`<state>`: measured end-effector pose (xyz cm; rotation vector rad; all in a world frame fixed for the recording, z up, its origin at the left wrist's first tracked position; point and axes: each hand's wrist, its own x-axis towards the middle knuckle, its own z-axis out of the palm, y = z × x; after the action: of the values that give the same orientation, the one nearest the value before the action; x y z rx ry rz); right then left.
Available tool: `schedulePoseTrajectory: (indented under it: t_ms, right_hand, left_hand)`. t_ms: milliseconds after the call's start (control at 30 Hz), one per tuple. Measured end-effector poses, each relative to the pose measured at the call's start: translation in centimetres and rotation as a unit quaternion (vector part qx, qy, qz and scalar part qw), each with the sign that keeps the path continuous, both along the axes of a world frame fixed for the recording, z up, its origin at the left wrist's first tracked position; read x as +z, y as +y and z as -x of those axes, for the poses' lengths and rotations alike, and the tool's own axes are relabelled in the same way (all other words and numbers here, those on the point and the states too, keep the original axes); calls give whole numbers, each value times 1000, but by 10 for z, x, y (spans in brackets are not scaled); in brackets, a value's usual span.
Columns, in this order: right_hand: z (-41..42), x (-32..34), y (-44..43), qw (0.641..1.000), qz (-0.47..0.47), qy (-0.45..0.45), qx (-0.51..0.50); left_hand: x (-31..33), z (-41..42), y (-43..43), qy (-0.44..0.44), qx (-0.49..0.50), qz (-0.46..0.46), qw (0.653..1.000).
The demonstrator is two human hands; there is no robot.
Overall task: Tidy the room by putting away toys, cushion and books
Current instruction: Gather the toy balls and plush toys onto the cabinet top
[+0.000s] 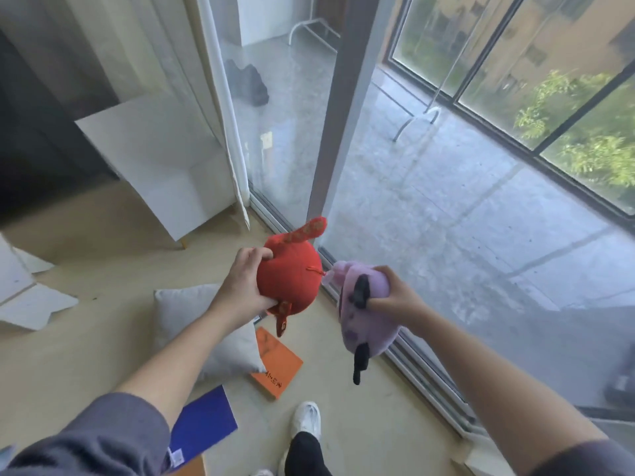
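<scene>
The left hand grips a red plush toy and the right hand a purple plush toy, while the cushion and books at lower centre still lie on the floor.

A pale floor carries the clutter. A grey cushion lies flat near the middle. An orange book lies beside it on the right, one corner tucked under the cushion's edge. A blue book lies nearer the camera, close to the cushion's near corner. White boards lie flat at the left edge. A white cabinet stands on short legs by the glass door. A white shoe is planted on the floor near the door's track
</scene>
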<state>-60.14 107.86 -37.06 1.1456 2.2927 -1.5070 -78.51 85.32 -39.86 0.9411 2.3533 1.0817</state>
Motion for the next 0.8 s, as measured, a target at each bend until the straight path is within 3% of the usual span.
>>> schedulePoseTrajectory:
  t_ms: [300, 500, 700, 800]
  right_hand:
    - [-159, 65, -82, 967, 83, 123, -205]
    - [-252, 93, -133, 932, 107, 130, -320]
    - [-349, 108, -163, 902, 115, 194, -369]
    - [-419, 117, -173, 908, 90, 219, -346]
  left_hand:
    - [71, -120, -37, -51, -147, -8, 988]
    - [100, -202, -62, -55, -191, -7, 980]
    - [118, -291, -53, -52, -222, -28, 973]
    - [127, -365, -44, -64, -238, -40, 968]
